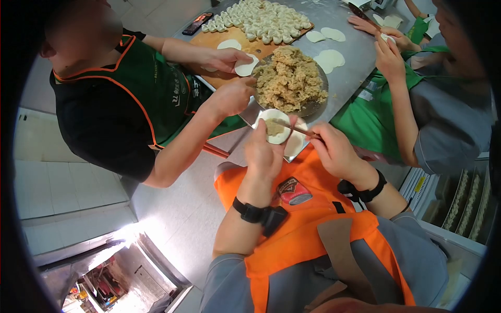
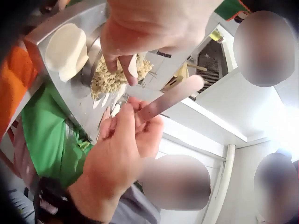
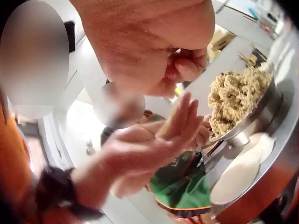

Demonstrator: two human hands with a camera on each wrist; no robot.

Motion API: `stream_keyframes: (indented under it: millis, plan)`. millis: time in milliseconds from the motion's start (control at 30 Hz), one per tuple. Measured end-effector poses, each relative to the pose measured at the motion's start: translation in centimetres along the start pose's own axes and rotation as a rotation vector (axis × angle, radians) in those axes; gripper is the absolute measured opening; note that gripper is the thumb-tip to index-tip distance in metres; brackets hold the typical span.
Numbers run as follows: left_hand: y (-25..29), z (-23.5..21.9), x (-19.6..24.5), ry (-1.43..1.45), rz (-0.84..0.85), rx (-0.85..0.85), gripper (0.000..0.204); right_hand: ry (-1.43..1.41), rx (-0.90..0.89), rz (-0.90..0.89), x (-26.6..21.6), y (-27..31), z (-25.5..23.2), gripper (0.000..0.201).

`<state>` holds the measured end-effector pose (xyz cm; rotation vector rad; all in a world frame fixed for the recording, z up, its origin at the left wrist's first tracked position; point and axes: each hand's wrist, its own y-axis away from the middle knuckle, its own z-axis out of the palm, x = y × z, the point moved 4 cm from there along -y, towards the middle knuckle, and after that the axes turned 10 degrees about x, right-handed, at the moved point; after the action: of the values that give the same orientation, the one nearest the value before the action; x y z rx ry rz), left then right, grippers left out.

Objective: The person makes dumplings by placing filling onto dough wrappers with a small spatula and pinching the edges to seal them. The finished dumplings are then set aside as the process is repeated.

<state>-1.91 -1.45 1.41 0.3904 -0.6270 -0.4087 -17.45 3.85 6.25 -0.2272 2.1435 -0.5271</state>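
Note:
In the head view my left hand holds a round white dumpling wrapper in front of me, thumb at one edge and fingers at the other. A pat of pale filling lies on the wrapper's middle. My right hand grips a narrow flat spatula, its tip over the filling. The spatula's rounded handle end sticks out past the right hand in the left wrist view. Just beyond my hands stands a metal bowl heaped with filling. More wrappers lie beneath my hands at the table edge.
Many finished dumplings cover a wooden board at the back, beside a phone. Loose wrappers lie on the metal table. A person in a green apron works at left, another at right.

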Motion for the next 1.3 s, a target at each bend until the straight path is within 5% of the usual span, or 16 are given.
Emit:
stream_keyframes:
  millis: [33,100,233,467,567,633,733,867,967,1167,1300]
  plan:
    - [0.4,0.2,-0.5,-0.018,-0.025,-0.051,0.044,0.057,0.091,-0.166,-0.6,-0.4,0.1,0.013]
    - [0.1,-0.6,-2.1,0.057,-0.098,-0.072,0.041,0.098,-0.022,-0.191,-0.9,-0.8,0.1,0.018]
    - [2.0,0.5,-2.0,-0.233,0.156,-0.024,0.043,-0.009,-0.019,-0.148,-1.0,-1.4,0.0,0.016]
    - [3.9,1.0,-1.7,-0.647,0.31,-0.2,0.047,-0.176,-0.043,0.065,-1.1,-2.2,-0.3,0.013]
    - [4.7,1.1,-1.0,-0.701,0.365,-0.248,0.033,-0.247,-0.061,0.13,-1.0,-1.7,-0.1,0.016]
    - [5.2,1.3,-0.9,-0.818,0.548,-0.244,0.025,-0.389,-0.068,0.233,-0.7,-1.3,0.2,0.018]
    - [6.8,2.3,-0.2,-0.764,0.472,-0.196,0.027,-0.779,-0.088,0.431,-0.5,-1.0,0.2,0.019]
    - [7.9,3.2,-0.1,-0.551,0.36,-0.198,0.032,-0.764,-0.184,0.576,-0.8,-0.9,-0.3,0.016]
    - [8.0,3.1,-0.3,-0.555,0.431,-0.182,0.029,-0.784,-0.148,0.525,-1.3,-1.0,-0.4,0.013]
    - [8.3,3.7,1.1,-0.826,0.914,-0.239,0.026,-0.553,0.001,0.31,-4.0,-0.9,-1.1,0.006]
    - [8.7,4.3,1.1,-0.87,0.971,-0.24,0.026,-0.277,0.01,0.093,-4.6,-0.9,-2.0,0.009]
